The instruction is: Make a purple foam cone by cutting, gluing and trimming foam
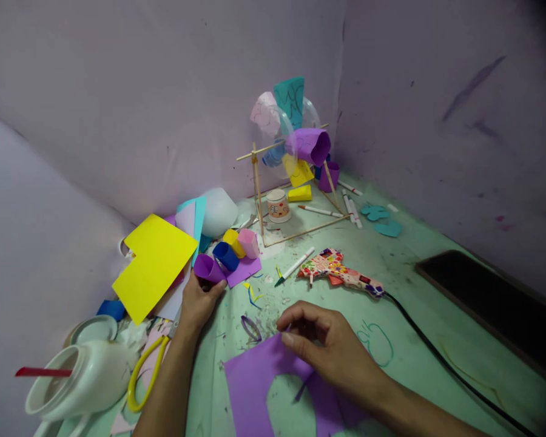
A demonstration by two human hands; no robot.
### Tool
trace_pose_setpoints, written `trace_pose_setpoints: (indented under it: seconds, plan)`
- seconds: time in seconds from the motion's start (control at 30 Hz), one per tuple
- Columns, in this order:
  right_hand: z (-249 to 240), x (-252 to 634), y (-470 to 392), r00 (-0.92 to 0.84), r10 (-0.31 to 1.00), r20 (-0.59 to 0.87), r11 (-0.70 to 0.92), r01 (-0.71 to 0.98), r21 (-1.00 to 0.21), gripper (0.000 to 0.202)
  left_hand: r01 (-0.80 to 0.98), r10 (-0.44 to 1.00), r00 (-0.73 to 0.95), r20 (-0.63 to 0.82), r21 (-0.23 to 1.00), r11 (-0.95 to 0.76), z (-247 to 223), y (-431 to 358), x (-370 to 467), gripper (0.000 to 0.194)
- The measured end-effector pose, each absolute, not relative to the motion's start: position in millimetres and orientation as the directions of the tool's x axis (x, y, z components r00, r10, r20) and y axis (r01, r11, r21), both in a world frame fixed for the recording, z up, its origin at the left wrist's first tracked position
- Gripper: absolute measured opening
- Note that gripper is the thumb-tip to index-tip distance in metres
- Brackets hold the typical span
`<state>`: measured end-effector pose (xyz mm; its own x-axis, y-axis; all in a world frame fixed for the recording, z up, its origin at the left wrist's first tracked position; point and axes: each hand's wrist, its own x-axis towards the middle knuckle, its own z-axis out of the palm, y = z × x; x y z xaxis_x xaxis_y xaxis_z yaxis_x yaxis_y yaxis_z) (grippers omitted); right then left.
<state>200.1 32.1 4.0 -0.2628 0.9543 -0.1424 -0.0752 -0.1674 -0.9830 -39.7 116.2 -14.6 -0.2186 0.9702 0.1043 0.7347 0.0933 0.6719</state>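
The left hand (200, 303) grips a small open purple paper cup (208, 267) between thumb and fingers, just beside a small blue paper cup (227, 256) on the pale green worktop (391, 255). The right hand (325, 340) pinches, thumb to fingertips, the upper edge of a flat purple paper sheet with a curved cut-out (250, 379), which lies nearer than the purple cup and to its right. Beyond both hands, a thin wooden-stick frame (257, 188) stands toward the worktop's far corner.

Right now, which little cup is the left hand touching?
The near purple cup in the left hand; the blue cup, yellow cup and pink cup sit untouched beyond.
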Motion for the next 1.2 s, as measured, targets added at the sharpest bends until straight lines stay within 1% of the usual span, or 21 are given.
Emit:
trace_pose_setpoints:
  seconds: [0.1, 0.17, 0.3, 0.4, 0.47, 0.53, 0.57, 0.63, 0.7, 0.77, 0.83, 0.97, 1.07, 1.13, 1.2]
  plan:
    - [3, 199, 32, -0.27, 0.954, -0.134, -0.163, -0.088, -0.983, 0.017, 0.707, 0.968, -0.231, 0.097, 0.7, 0.099, -14, 116, -37, 0.028]
    - [3, 199, 32, -0.271, 0.954, -0.13, -0.161, -0.096, -0.982, 0.017, 0.671, 0.965, -0.243, 0.101, 0.736, 0.092, -12, 116, -37, 0.029]
    - [1, 201, 32, -0.248, 0.961, -0.125, -0.158, -0.117, -0.98, 0.016, 0.517, 0.945, -0.315, 0.092, 0.851, 0.09, -1, 106, -40, 0.038]
    - [-2, 201, 33, -0.214, 0.967, -0.14, -0.18, -0.178, -0.968, 0.016, 0.312, 0.947, -0.32, 0.026, 0.947, 0.08, 8, 83, -35, 0.038]
    - [-4, 200, 33, -0.233, 0.951, -0.202, -0.263, -0.268, -0.927, 0.02, 0.151, 0.96, -0.28, -0.027, 0.986, 0.072, 10, 60, -25, 0.044]
    - [-7, 197, 31, -0.31, 0.913, -0.266, -0.369, -0.347, -0.862, 0.027, 0.008, 0.972, -0.219, -0.085, 0.996, 0.088, 7, 37, -11, 0.052]
    - [-8, 196, 30, -0.354, 0.89, -0.287, -0.414, -0.366, -0.834, 0.03, -0.091, 0.977, -0.178, -0.118, 0.99, 0.104, 5, 27, -4, 0.054]
    - [-10, 193, 27, -0.414, 0.855, -0.311, -0.47, -0.366, -0.804, 0.034, -0.342, 0.981, -0.058, -0.185, 0.927, 0.155, -1, 12, 9, 0.062]
    - [-12, 191, 25, -0.435, 0.839, -0.327, -0.493, -0.355, -0.794, 0.038, -0.494, 0.975, 0.046, -0.217, 0.844, 0.211, -5, 2, 19, 0.071]
    - [-12, 191, 24, -0.447, 0.828, -0.339, -0.51, -0.346, -0.788, 0.04, -0.54, 0.966, 0.096, -0.239, 0.803, 0.252, -8, -3, 25, 0.076]
    - [-11, 191, 24, -0.446, 0.827, -0.342, -0.508, -0.331, -0.795, 0.04, -0.556, 0.958, 0.124, -0.258, 0.782, 0.282, -9, -4, 28, 0.074]
    - [-6, 195, 24, -0.341, 0.89, -0.304, -0.411, -0.307, -0.858, 0.031, -0.556, 0.953, 0.17, -0.251, 0.774, 0.303, -10, -1, 26, 0.066]
    - [-3, 197, 25, -0.271, 0.928, -0.257, -0.329, -0.272, -0.904, 0.022, -0.524, 0.962, 0.125, -0.241, 0.808, 0.27, -8, 5, 22, 0.055]
    - [-2, 198, 26, -0.25, 0.938, -0.24, -0.302, -0.249, -0.92, 0.019, -0.482, 0.96, 0.083, -0.266, 0.833, 0.273, -6, 9, 19, 0.045]
    - [-1, 198, 26, -0.201, 0.962, -0.186, -0.23, -0.229, -0.946, 0.015, -0.447, 0.95, 0.059, -0.307, 0.843, 0.301, -5, 10, 18, 0.04]
